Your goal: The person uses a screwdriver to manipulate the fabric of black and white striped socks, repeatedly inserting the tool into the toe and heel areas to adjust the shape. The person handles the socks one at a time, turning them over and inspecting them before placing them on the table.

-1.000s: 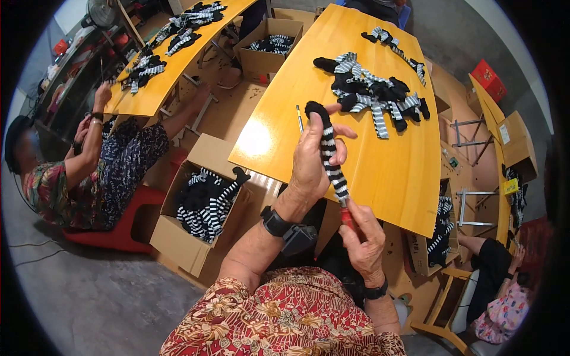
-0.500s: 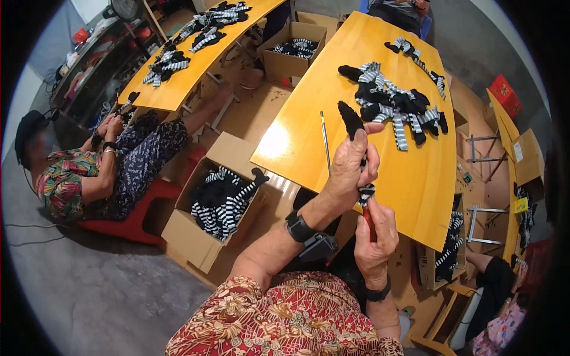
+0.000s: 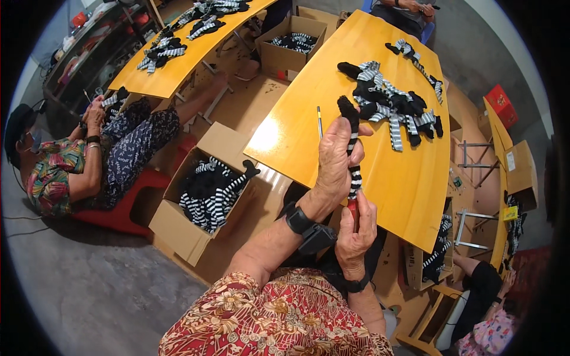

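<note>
Head view, looking down over a yellow wooden table (image 3: 309, 142). Left hand (image 3: 333, 157) is raised above the near edge of the table, fingers curled tight round a black-and-white striped sock (image 3: 352, 148) that stands nearly upright, its black toe uppermost. Right hand (image 3: 355, 228) sits just below and nearer, closed in a fist round a red-handled tool (image 3: 352, 209) whose upper end meets the lower end of the sock; the tool's working tip is hidden by the sock and fingers. A dark band with a black device (image 3: 309, 228) is on the left wrist.

On the table, far and right of the hands, lies a heap of striped socks (image 3: 392, 101). A thin rod (image 3: 319, 121) lies on the table just left of the raised sock. Left of the table, on the floor, an open cardboard box (image 3: 178, 228) holds more striped socks. Further left a seated person (image 3: 77, 160) in a patterned shirt works at a second yellow table (image 3: 172, 71) carrying more socks. Another open box (image 3: 285, 56) stands far, between the two tables.
</note>
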Demonstrator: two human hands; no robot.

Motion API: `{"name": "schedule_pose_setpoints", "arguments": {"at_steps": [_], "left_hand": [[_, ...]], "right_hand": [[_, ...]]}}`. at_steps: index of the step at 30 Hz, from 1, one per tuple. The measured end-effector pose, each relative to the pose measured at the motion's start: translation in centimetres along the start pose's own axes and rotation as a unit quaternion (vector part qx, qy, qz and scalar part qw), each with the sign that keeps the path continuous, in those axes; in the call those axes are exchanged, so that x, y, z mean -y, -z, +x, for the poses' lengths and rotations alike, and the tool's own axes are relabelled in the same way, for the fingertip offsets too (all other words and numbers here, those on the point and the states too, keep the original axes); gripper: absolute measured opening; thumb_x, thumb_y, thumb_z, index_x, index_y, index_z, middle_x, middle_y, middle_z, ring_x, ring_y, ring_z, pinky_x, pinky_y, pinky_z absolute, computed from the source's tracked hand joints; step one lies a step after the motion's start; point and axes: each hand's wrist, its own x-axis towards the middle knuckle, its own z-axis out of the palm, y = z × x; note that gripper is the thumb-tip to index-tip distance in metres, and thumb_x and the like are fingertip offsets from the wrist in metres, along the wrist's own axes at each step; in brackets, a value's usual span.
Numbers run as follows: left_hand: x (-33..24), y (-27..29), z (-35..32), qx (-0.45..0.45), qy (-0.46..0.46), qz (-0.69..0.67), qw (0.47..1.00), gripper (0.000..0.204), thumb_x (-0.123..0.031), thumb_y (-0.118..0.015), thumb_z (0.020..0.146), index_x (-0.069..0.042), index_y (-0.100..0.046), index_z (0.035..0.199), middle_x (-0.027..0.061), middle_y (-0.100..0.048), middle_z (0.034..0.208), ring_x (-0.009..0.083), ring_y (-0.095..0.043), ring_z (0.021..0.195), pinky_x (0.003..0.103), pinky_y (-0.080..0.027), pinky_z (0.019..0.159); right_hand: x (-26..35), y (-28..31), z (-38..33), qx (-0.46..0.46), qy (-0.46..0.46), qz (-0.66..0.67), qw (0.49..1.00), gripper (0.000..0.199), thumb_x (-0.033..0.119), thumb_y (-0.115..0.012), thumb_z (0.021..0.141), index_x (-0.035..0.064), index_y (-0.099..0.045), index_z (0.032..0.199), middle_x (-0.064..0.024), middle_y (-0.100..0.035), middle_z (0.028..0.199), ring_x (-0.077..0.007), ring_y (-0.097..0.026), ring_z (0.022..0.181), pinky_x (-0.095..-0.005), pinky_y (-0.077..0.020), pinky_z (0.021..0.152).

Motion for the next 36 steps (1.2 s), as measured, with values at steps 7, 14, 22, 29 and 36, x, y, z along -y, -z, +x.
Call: {"name": "schedule_pose_setpoints", "arguments": {"at_steps": [7, 14, 22, 29, 36], "left_hand": [[-0.5, 0.5, -1.0, 0.003, -0.023, 0.050, 0.998, 0.040, -0.037, -0.043, 0.101, -0.005, -0.049, 0.124, 0.0021, -0.059, 0.075, 0.0009, -0.036, 0.044, 0.014, -0.028, 0.043], [-2.5, 1.2, 0.5, -0.019, 0.007, 0.009, 1.000, 0.034, -0.034, -0.045, 0.100, -0.002, -0.053, 0.110, 0.0060, -0.062, 0.082, 0.0071, -0.041, 0.047, 0.020, -0.033, 0.047], [-1.7, 3.1, 0.2, 0.060, 0.091, -0.045, 0.993, 0.029, -0.028, -0.047, 0.099, -0.002, -0.060, 0.096, 0.0083, -0.065, 0.079, 0.0078, -0.039, 0.043, 0.022, -0.032, 0.046], [-2.9, 3.1, 0.8, -0.012, 0.033, -0.058, 0.998, 0.037, -0.034, -0.042, 0.101, -0.003, -0.052, 0.118, 0.0086, -0.065, 0.088, 0.0079, -0.043, 0.050, 0.020, -0.033, 0.048], [-2.8, 2.7, 1.5, -0.056, -0.022, -0.042, 0.997, 0.044, -0.040, -0.042, 0.100, -0.004, -0.048, 0.125, 0.0092, -0.062, 0.109, 0.0130, -0.060, 0.081, 0.025, -0.050, 0.069]], "right_hand": [[-0.9, 1.1, 1.9, 0.077, 0.037, 0.028, 0.996, 0.038, -0.006, -0.059, 0.082, -0.0028, -0.058, 0.119, -0.0171, -0.059, 0.098, -0.0283, -0.061, 0.084, -0.0341, -0.0501, 0.075], [-1.9, 4.9, 2.7, 0.180, -0.156, 0.171, 0.956, 0.035, -0.001, -0.060, 0.082, -0.0007, -0.061, 0.117, -0.0052, -0.057, 0.087, -0.0110, -0.054, 0.073, -0.0216, -0.0423, 0.065], [-2.9, 5.8, 3.4, 0.201, -0.263, 0.347, 0.877, 0.035, 0.003, -0.058, 0.087, 0.0004, -0.059, 0.121, -0.0064, -0.060, 0.083, -0.0051, -0.047, 0.055, -0.0170, -0.0339, 0.043], [-0.3, 4.7, 2.5, 0.186, -0.086, 0.094, 0.974, 0.037, -0.002, -0.059, 0.081, -0.0015, -0.061, 0.118, -0.0091, -0.059, 0.088, -0.0166, -0.056, 0.072, -0.0255, -0.0455, 0.065], [0.7, 1.6, 0.4, 0.104, -0.023, 0.043, 0.993, 0.040, -0.008, -0.059, 0.079, -0.0024, -0.060, 0.118, -0.0150, -0.061, 0.095, -0.0249, -0.061, 0.083, -0.0315, -0.0488, 0.076]]}}
